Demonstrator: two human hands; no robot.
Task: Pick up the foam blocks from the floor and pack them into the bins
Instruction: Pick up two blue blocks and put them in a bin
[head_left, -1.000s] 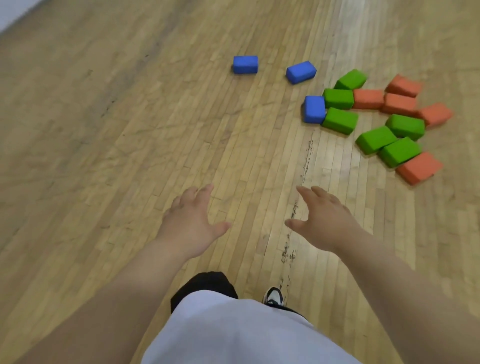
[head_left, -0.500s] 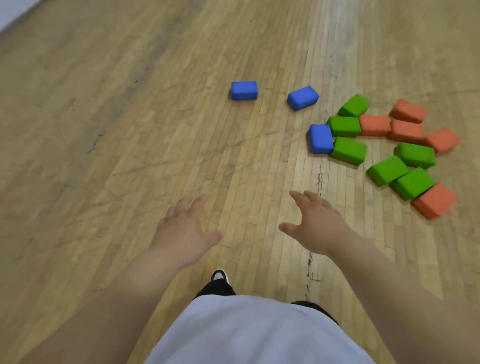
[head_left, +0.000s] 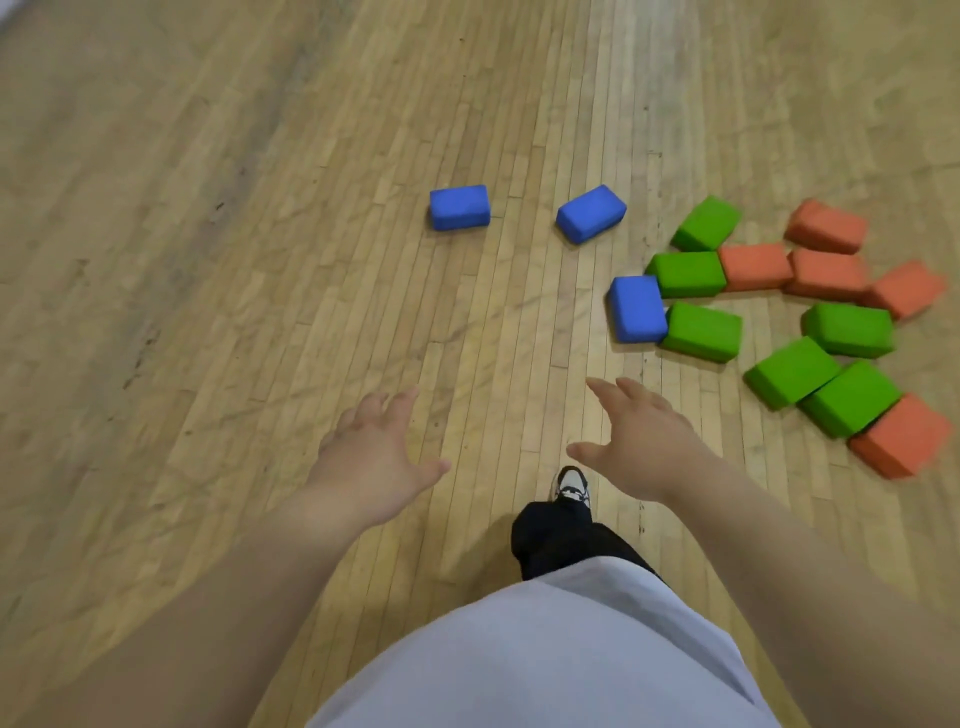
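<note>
The left grip and right grip hover spread wide, holding nothing, over the wooden floor; foam blocks lie scattered from twelve to three o'clock.

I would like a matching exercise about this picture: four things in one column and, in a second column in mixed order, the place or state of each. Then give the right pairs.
Things
1. leftmost blue block
2. nearest blue block
3. nearest orange block
4. left hand

Places or states
A. just left of two green blocks
B. open, holding nothing
C. alone, furthest left of all blocks
D. lowest block in the picture, at the right

Pairs: 1-C, 2-A, 3-D, 4-B
</note>
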